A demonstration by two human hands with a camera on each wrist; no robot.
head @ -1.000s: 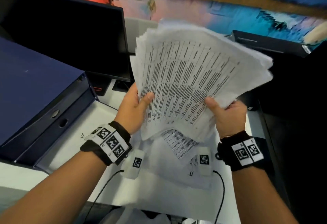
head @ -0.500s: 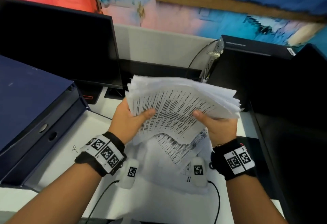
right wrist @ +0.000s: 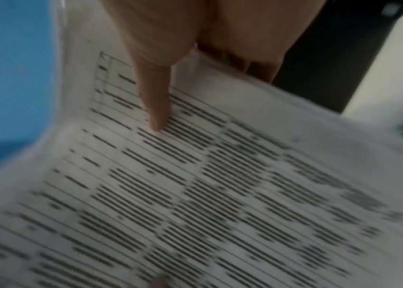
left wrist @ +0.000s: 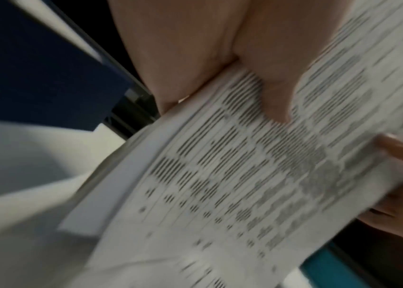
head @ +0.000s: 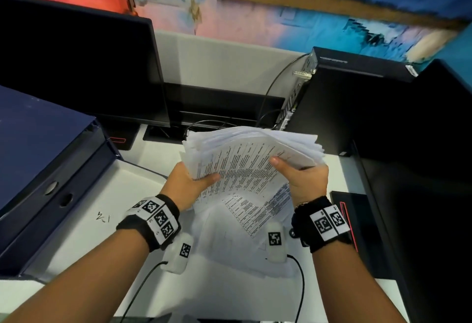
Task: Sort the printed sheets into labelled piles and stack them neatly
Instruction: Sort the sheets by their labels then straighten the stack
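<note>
The left hand grips the stack at its left edge, thumb on the top sheet (fingers beneath, hidden). The right hand grips the right edge likewise, thumb on top. The stack, printed with tables, is held tilted above the desk, its edges uneven. Loose sheets lie on the desk below the stack. Left of the stack lies a blue binder. Behind the stack stands a monitor; right of the stack, a black computer case.
</note>
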